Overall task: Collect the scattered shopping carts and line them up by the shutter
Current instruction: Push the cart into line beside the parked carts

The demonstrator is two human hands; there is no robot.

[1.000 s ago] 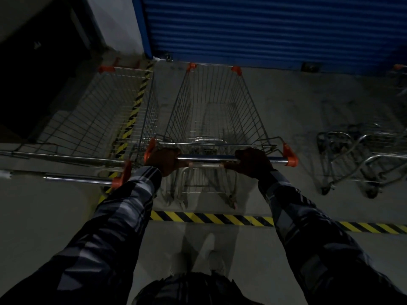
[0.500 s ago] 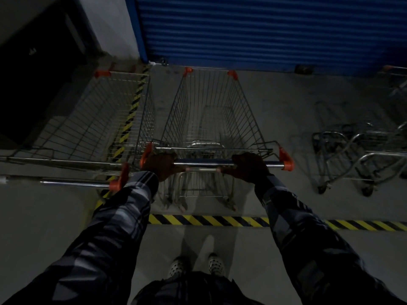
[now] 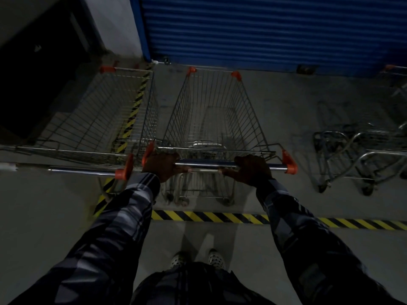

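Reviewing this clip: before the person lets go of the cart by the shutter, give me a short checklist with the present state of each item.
1. Both hands on the handle: ok. The left hand and right hand each wrap the middle cart's bar.
2. Nose close to the blue shutter: ok, though a strip of floor shows between them.
3. Side by side with the left cart: ok. The baskets sit close; I cannot tell whether they touch.
4. Fronts level: not ok. The middle cart's handle sits slightly further forward than the left cart's.
5. Wheels inside the striped floor tape: ok.
6. Carts on the right collected: not ok. They stand further from the shutter.
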